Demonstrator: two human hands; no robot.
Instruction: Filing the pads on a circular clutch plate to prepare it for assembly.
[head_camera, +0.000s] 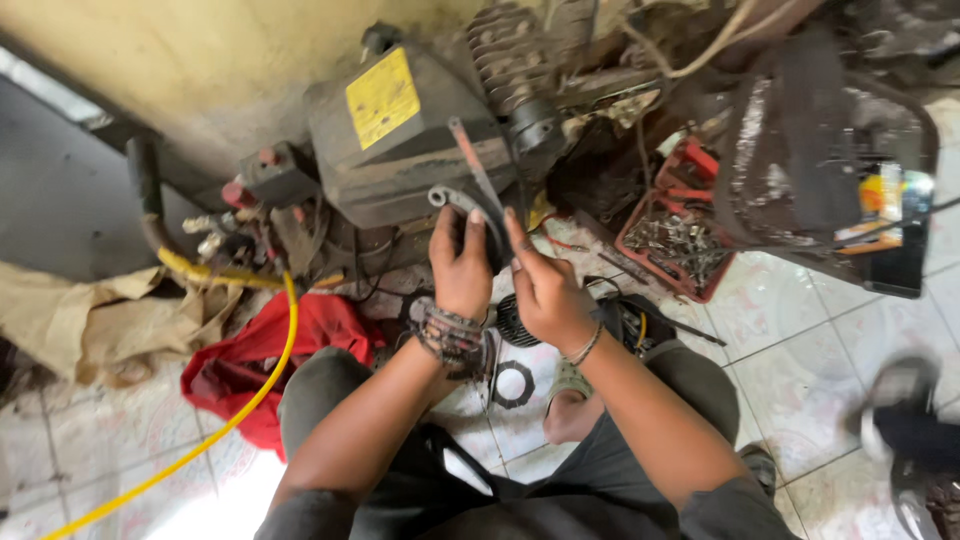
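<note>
Head view: a curved dark metal part (462, 203) is held up in front of the grimy engine block (400, 150), just below its yellow label (382, 97); the left hand (460, 265) has its grip closed around the part, thumb and fingers pinching its lower end; the right hand (540, 285) sits just beside it with fingers partly curled, and whether it grips anything I cannot tell.

Risks, as I judge them: the part looks oily, so it could slip from the pinch and drop onto the loose black ring (514, 384) and round black piece (515, 322) on the tiled floor (790, 350); the thin reddish bar (478, 170) just behind could catch a fingertip; the yellow hose (250, 390) runs close to the knee and might be snagged.

Counted: one curved part, one engine block, one yellow label, one ring, one yellow hose, one red cloth (255, 365), one red tray (672, 232) of small metal bits, two hands, and one bystander's shoe (900, 400) at the right edge.
</note>
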